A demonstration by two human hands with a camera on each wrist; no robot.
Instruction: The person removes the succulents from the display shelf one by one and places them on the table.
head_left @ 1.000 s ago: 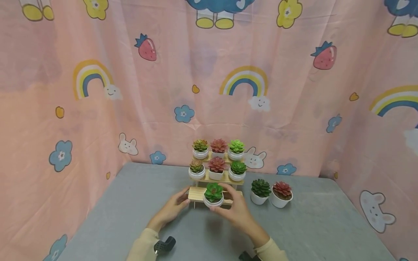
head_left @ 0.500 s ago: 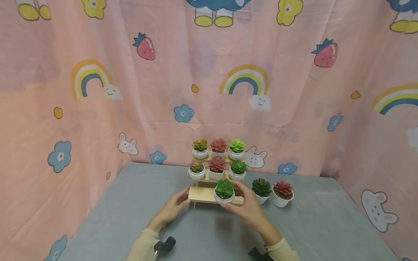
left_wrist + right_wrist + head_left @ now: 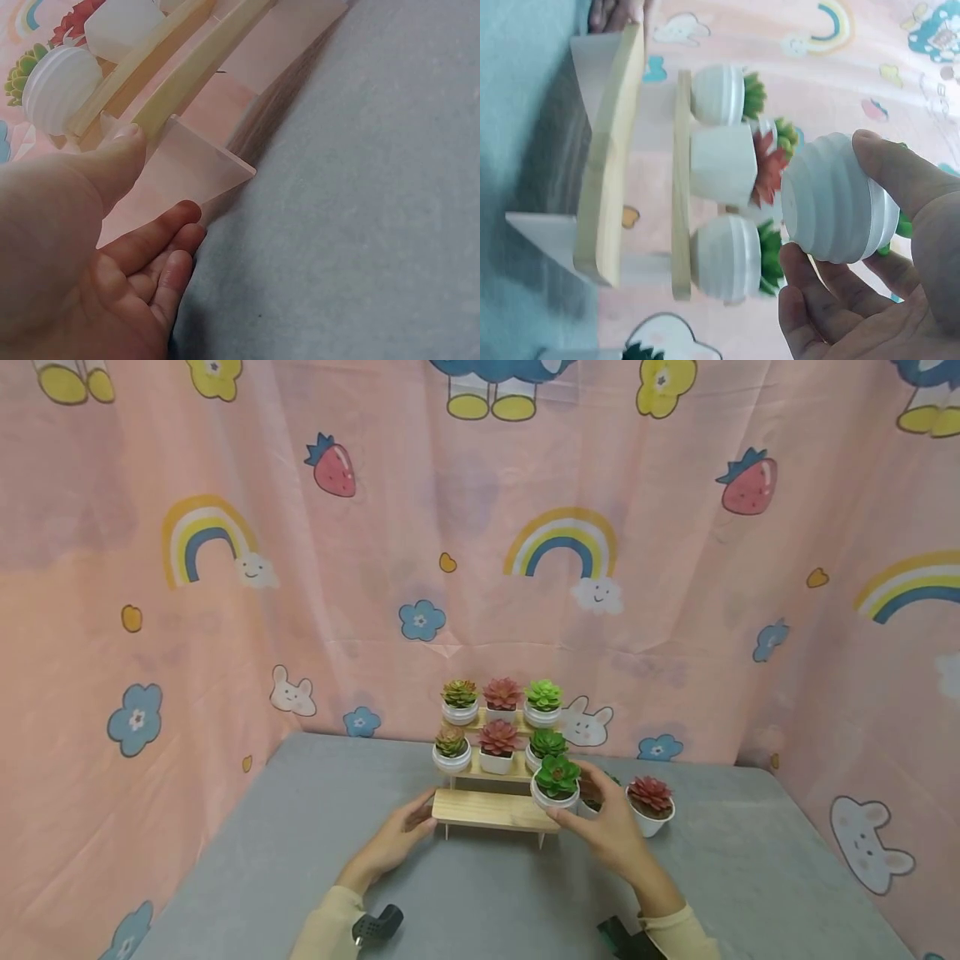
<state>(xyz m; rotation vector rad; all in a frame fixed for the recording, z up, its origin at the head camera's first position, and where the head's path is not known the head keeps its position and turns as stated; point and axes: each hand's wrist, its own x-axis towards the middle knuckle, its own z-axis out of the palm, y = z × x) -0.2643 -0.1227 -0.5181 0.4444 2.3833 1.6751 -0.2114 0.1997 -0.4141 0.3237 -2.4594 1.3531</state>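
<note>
My right hand holds a white ribbed pot with a green succulent by its sides, above the right end of the stand's lowest shelf. In the right wrist view, the pot is tipped, thumb on one side and fingers on the other, its base apart from the shelf. My left hand rests at that shelf's left end. The left wrist view has its thumb touching the board and the fingers loosely bent beside the clear leg panel.
On the two upper shelves stand several potted succulents, red ones among greens. Right of the stand, a red succulent in a white pot sits on the grey table. A dark green one is mostly behind my right hand. A pink printed curtain hangs behind.
My right hand has carried the green succulent rightward and slightly up, from the lowest shelf's middle to its right end, now partly covering the dark green plant. The left hand has stayed put.
</note>
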